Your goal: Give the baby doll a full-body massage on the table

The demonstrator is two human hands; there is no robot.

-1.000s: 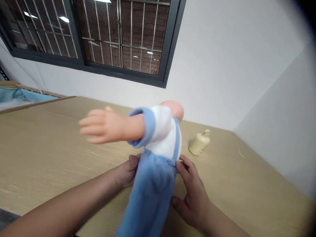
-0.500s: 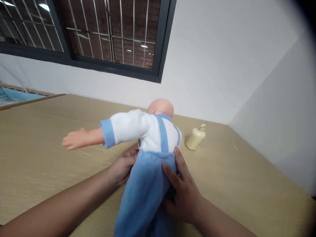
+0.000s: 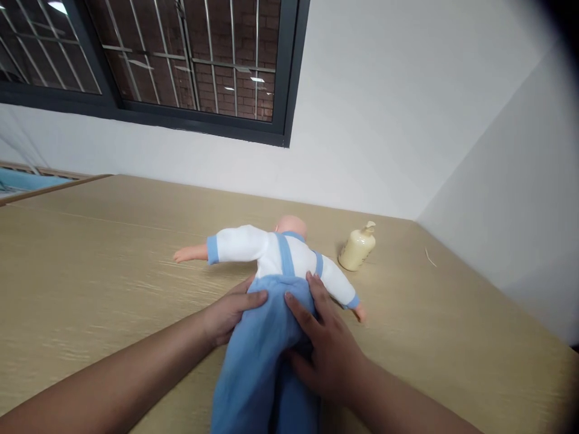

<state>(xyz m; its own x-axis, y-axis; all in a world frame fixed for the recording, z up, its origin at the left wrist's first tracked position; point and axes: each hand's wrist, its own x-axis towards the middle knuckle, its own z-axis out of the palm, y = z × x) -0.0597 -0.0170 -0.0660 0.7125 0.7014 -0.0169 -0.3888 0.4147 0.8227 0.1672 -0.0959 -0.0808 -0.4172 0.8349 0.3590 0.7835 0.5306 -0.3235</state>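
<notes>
A baby doll (image 3: pixel 271 319) lies face down on the wooden table, its bald head pointing away from me and both arms spread to the sides. It wears a white top with blue cuffs and blue trousers with straps crossing the back. My left hand (image 3: pixel 233 310) grips the doll's left-side waist, thumb on top and the other fingers partly hidden beneath. On the other side, my right hand (image 3: pixel 328 340) holds the doll at the hip, its fingers resting over the trousers. The doll's feet fall outside the view.
A cream pump bottle (image 3: pixel 357 248) stands on the table (image 3: pixel 136 241) beyond the doll's right-side arm. Farther right lies a thin pale strand (image 3: pixel 430 257). A white wall (image 3: pixel 362 120) and a barred window (image 3: pixel 199 66) rise behind the table. Something light blue (image 3: pixel 31 179) shows at far left.
The doll's upper body has come down onto the table, and its right-side arm now shows. My left thumb has moved onto the top of the trousers. Both hands stay at the waist.
</notes>
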